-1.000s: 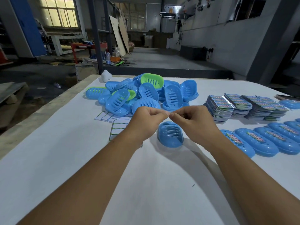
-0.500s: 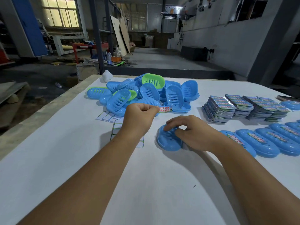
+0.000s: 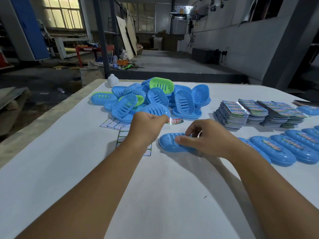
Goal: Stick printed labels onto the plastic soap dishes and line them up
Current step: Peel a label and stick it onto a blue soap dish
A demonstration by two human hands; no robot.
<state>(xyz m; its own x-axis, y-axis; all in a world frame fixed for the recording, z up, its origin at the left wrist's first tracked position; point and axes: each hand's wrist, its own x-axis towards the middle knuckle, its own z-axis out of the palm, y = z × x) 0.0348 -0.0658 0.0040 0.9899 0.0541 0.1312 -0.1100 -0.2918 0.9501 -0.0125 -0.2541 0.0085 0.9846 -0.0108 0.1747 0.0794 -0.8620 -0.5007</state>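
Your left hand [image 3: 146,125] pinches one end of a peeled label [image 3: 175,120], holding it up off the counter [image 3: 155,195] so the sticky side touches nothing before it goes down. Your right hand [image 3: 205,140] rests on a blue soap dish [image 3: 170,142] lying upside down just below the label, fingers curled over its far edge, probably to stop the light plastic from sliding. The label is a small glossy strip with red print; the dish is a smooth rounded oval with small holes.

Beyond your left hand is a loose heap of blue and green dishes [image 3: 151,102], slotted and shiny, with spent backing sheets [image 3: 119,128] beneath your wrist. Right of your right hand a row of labelled dishes [image 3: 283,149] lies side by side, and beyond it stand stacks of printed label sheets [image 3: 255,114].
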